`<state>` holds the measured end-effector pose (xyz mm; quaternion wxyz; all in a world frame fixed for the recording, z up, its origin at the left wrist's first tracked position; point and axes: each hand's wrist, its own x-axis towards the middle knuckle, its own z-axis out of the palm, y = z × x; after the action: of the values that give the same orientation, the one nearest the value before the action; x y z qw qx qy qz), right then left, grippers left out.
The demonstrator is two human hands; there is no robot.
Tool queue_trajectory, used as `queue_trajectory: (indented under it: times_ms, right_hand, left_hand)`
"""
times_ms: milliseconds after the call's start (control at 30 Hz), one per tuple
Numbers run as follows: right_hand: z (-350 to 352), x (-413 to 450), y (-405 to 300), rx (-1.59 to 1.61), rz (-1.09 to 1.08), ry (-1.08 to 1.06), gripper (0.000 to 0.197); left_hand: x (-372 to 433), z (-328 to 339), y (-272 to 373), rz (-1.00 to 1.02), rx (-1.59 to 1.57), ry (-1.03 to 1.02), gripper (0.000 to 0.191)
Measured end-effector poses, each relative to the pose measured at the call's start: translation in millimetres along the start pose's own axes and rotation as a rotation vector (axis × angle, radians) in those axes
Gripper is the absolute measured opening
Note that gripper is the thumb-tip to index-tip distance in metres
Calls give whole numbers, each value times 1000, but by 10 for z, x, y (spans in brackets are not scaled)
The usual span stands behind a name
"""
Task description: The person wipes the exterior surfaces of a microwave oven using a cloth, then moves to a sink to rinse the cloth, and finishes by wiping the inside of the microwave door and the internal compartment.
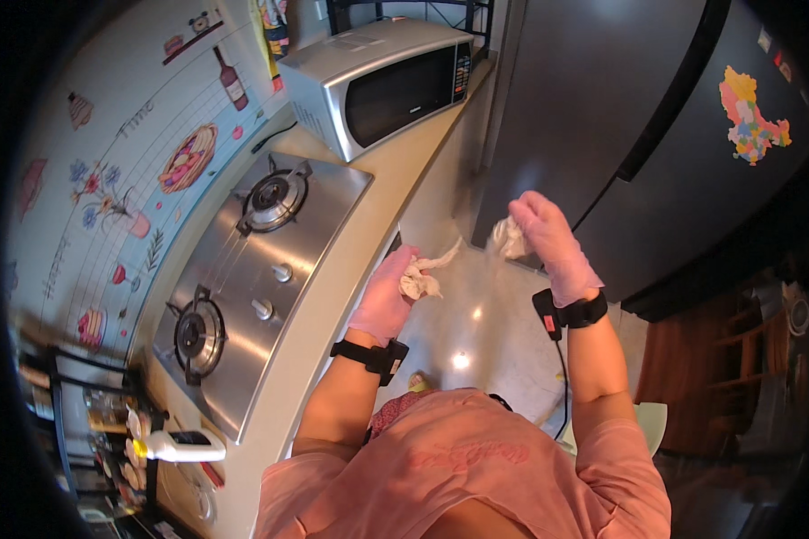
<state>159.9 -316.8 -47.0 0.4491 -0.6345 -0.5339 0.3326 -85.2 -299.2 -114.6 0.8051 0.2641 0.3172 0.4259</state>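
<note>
Both hands wear thin pink gloves and are held out above the floor. My left hand (387,296) grips a crumpled white cloth or tissue (418,279), whose loose end sticks out to the right. In my right hand (549,242) is another bunched white cloth or tissue (509,237), hanging from the fingers; its lower edge is blurred. The two hands are apart. To the left of my left hand lies a stainless steel gas cooktop (243,263) with two burners and two knobs.
A silver microwave oven (384,87) stands on the countertop (404,162) beyond the cooktop. A dark refrigerator (580,87) rises at the upper right. A white bottle with a yellow cap (182,446) and a black rack (61,418) are at the lower left. A pale green chair or stool (650,424) is at right.
</note>
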Motion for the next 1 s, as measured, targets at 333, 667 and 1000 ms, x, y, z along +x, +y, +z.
queue_trajectory:
  times_ms: [333,667,1000]
  right_hand:
    - [176,623,267,-130,36,47,23]
    - [250,1171,587,-203,136,-54,13]
    - [267,1349,497,636,171,-442,33]
  left_hand:
    - [578,-72,235,-71,47,-143,24]
    - [1032,169,206,21,249,-66,29]
    - [1735,729,67,193,200,3,31]
